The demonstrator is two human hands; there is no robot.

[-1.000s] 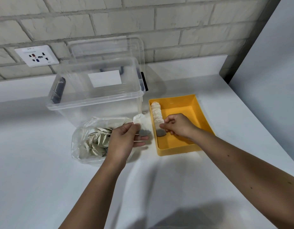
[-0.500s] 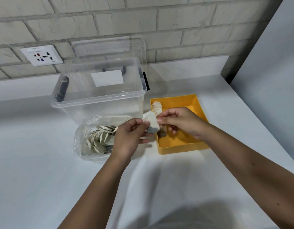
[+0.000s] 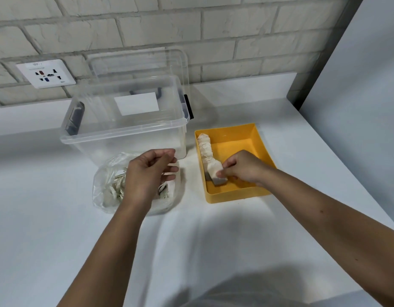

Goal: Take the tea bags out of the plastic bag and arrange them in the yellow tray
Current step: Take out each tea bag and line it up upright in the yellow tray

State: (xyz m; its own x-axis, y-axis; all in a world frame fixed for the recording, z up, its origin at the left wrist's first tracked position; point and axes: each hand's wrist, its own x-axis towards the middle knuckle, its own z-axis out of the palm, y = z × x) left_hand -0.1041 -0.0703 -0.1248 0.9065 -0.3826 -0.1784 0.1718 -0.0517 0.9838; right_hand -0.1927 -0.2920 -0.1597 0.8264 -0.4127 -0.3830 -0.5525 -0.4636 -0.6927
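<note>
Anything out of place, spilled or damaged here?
Nothing stands out. Tea bags stand in a tidy row along the left wall of the yellow tray, the right hand pinches the nearest one, and the plastic bag has spilled none.

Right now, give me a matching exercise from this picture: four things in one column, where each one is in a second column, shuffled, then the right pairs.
Column one:
1. left hand
2. right hand
3. clear box
4. row of tea bags

Column two:
A. in the yellow tray, along the side nearest the clear box
B. behind the plastic bag, top open
C. over the plastic bag, holding nothing
D. in the yellow tray, pinching a tea bag

Pairs: 1-C, 2-D, 3-B, 4-A
</note>
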